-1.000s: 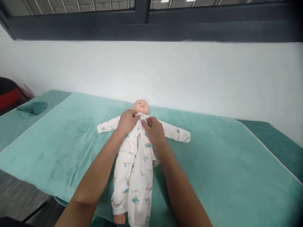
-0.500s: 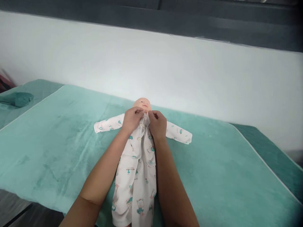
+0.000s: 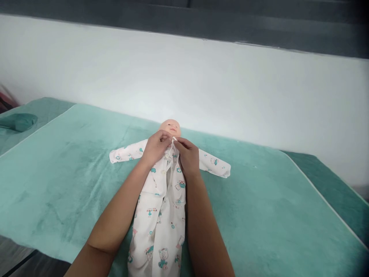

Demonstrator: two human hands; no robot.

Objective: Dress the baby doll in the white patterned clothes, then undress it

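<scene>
A baby doll (image 3: 170, 126) lies on its back, head away from me, dressed in a white printed romper (image 3: 144, 227). The romper's sleeves spread out to both sides, and its front gapes open below the chest, with pale buttons along one edge. At the collar, just under the doll's chin, my left hand (image 3: 157, 147) pinches one edge of the romper. My right hand (image 3: 188, 154) is closed on the other edge, close against the left fingertips. The fingers hide the exact spot where the edges meet.
A green towel-like cover (image 3: 268, 207) spreads under the doll on both sides. Behind it rises a white wall (image 3: 184, 77) with a dark band above. At the left a hole (image 3: 19, 122) shows in the green surface. Dark floor (image 3: 17, 254) shows at the lower left.
My right hand has come in toward the left one at the collar, bringing the two romper edges together. The whole view has shifted slightly.
</scene>
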